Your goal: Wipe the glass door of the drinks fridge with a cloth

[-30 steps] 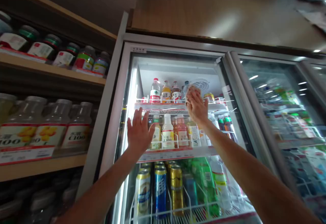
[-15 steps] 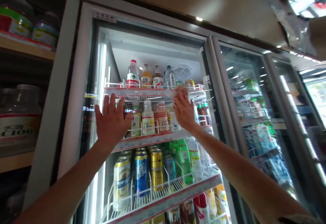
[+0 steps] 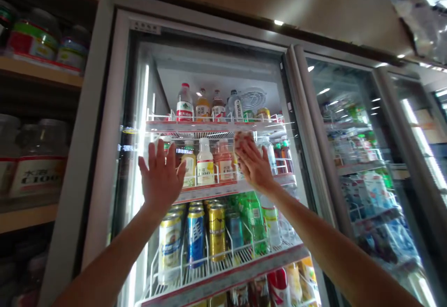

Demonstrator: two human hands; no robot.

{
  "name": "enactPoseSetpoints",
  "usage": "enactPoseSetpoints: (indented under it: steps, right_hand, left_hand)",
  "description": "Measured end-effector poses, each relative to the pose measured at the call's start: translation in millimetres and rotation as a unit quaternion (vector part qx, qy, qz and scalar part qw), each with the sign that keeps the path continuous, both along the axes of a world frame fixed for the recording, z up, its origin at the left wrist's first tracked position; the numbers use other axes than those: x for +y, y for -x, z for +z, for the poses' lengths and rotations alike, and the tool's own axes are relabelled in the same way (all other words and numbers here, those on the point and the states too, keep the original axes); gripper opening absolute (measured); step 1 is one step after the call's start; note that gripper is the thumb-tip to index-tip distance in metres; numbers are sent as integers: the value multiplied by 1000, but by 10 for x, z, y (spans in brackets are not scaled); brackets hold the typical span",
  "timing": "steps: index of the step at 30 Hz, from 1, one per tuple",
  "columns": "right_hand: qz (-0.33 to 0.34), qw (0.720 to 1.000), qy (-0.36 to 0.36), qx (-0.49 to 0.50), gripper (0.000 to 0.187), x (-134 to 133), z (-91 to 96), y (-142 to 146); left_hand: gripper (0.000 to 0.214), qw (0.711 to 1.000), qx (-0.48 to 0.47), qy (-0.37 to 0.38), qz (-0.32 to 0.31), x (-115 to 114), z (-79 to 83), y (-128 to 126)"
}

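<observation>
1. Pressing toward the closed glass door (image 3: 209,57) of a drinks fridge, the right hand (image 3: 254,165) covers a pale cloth (image 3: 242,137) with reddish marks, as the head view shows. The cloth sits in line with the space just under the top shelf (image 3: 195,126), to the right of the pink bottle (image 3: 224,159) behind the glass.

2. By its look, the cloth should be light, soft and limp, with nothing fragile about it. It would probably bunch or slip if pushed from one edge, so a flat palm over its middle, with fingers spread toward the far edge, seems the best hold. The glass is likely smooth and stiff, giving little grip by itself.

3. That right hand is flattened, its fingers straight and slanting up to the left; none is visibly curled around the cloth. Its forearm reaches up from the lower right corner.

4. Raised at a similar height, the left hand (image 3: 161,176) has its fingers spread, its palm toward the glass and nothing visible in its grasp. Whether it touches the door cannot be told. Its forearm rises from the lower left.
</observation>
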State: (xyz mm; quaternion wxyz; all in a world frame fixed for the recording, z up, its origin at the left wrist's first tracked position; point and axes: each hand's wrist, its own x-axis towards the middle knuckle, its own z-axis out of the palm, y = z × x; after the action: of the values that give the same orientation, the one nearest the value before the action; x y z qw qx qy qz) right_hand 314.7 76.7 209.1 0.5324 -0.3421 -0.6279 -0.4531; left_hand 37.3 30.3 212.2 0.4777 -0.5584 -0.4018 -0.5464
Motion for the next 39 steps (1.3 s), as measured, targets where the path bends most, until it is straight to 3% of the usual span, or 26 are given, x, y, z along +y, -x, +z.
enactPoseSetpoints:
  steps: [2,4,5,7,9,11,13,17,19,21,23,25,27,29,31,33,35,37,39]
  right_hand:
    - [-7,994,0,113,42,30,31,-143]
    - [-22,970,9,243,45,53,97,-212]
    - [-27,965,14,260,46,50,114,-170]
    - [-26,983,12,179,46,10,88,54]
    - [-14,1000,-4,14,44,-52,7,316]
    - [-5,995,-13,-99,42,-92,-47,419]
    - [-7,998,-13,-59,42,-87,-25,316]
    - [-17,979,-4,205,46,-21,78,113]
    - [-9,987,2,163,47,-43,28,250]
    - [2,1000,9,16,45,-99,-66,430]
    - [7,996,18,-84,43,-137,-118,481]
    - [2,999,24,-28,44,-123,-85,355]
    - [-7,991,20,131,47,-76,-12,179]
    - [-11,974,12,227,49,-44,15,121]
    - [-7,984,4,180,48,-61,-48,224]
    - [2,999,1,33,45,-105,-156,363]
    - [6,997,-2,-72,42,-127,-224,371]
    - [-3,1000,-4,-23,41,-100,-208,205]
    - [-23,990,-3,136,43,-41,-142,-9]
  left_hand:
    - [56,1000,0,-6,-3,13,-31,-5]
    - [56,1000,-2,-14,-1,33,-64,-20]
    - [56,1000,-2,-17,2,42,-78,-29]
    - [56,1000,-2,-19,7,51,-100,-41]
    - [56,1000,-4,-14,6,43,-130,-40]
    - [57,1000,1,-6,3,23,-182,-28]
    - [57,1000,14,4,4,1,-255,-14]
    - [58,999,33,24,8,-19,-376,-15]
    - [59,999,30,32,7,-25,-392,-16]
    - [60,999,29,39,6,-35,-389,1]
    - [60,998,37,46,10,-49,-384,37]
    - [59,997,53,53,16,-59,-386,77]
    - [59,997,61,50,15,-58,-398,101]
    - [59,997,61,42,8,-49,-410,104]
    - [59,998,59,34,4,-37,-417,98]
    - [58,998,61,29,6,-31,-418,95]
    - [58,998,63,28,9,-31,-417,97]
    - [59,997,67,28,14,-35,-421,100]
    - [59,997,68,29,20,-37,-429,97]
